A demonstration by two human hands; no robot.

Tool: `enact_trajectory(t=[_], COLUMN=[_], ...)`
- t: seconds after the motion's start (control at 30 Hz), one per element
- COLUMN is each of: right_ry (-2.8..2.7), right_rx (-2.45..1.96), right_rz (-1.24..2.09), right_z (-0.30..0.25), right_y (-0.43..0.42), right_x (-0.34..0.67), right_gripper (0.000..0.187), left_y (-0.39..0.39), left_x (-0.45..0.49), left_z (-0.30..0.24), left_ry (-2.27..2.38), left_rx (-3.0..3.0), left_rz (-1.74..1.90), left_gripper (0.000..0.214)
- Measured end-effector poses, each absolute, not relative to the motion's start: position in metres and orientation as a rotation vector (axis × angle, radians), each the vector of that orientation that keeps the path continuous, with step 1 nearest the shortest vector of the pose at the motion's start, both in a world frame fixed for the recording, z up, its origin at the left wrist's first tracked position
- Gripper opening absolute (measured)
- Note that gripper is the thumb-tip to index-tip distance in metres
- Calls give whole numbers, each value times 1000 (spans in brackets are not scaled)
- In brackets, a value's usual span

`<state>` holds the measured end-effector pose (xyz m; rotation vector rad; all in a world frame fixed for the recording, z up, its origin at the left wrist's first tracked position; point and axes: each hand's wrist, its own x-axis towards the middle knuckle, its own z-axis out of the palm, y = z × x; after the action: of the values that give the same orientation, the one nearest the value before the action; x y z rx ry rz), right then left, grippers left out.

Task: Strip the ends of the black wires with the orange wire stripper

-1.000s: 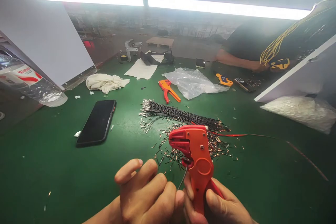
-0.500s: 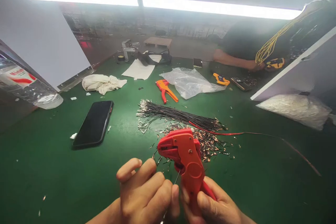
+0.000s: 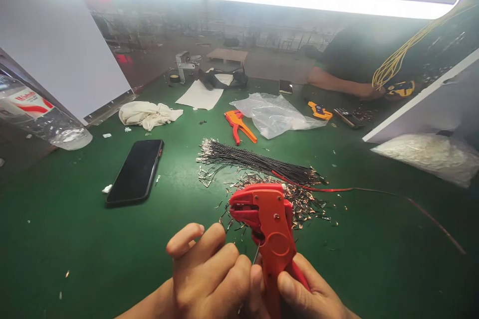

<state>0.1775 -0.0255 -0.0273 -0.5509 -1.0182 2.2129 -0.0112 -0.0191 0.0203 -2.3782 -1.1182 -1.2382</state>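
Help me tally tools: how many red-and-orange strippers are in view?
2: the held stripper in the right hand; the loose stripper on the green table beside the clear plastic bag. Others may be hidden.

Read on the white-and-red label (image 3: 33,105) of the clear plastic bottle (image 3: 62,129), beyond and left of the left hand (image 3: 209,274): red lettering (image 3: 26,96), possibly "Wahaha", blurred at this angle.
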Motion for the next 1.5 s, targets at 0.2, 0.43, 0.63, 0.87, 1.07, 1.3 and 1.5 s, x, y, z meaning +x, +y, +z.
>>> enact_trajectory(t=[0.2,0.43,0.63,0.87,1.07,1.3,1.5], right_ry=[-1076,-1034,-959,-941,-879,-705,-797], right_rx=[-602,-707,-862,-890,-704,-542,-479], right_rz=[2140,2188,2217,2217,2277,2342,2399], right_z=[-33,-24,-5,-7,-8,-8,-38], right_y=[-26,-27,-28,-27,-23,-21,-17], right_x=[174,177,180,182,181,181,191], right_gripper=[52,58,62,65,63,57,49], left_y=[-16,-18,-18,-15,-12,-14,-5], left_x=[-12,-8,-7,-7,-13,-20,-18], left_z=[24,22,21,20,27,34,23], left_ry=[-1082,-1151,-1176,-1174,-1132,-1235,-1550], left_rx=[-2382,-2367,-2355,-2376,-2390,-2439,-2397], left_rz=[-1202,-1278,-1311,-1273,-1219,-1359,-2208], left_gripper=[19,22,20,21,21,25,29])
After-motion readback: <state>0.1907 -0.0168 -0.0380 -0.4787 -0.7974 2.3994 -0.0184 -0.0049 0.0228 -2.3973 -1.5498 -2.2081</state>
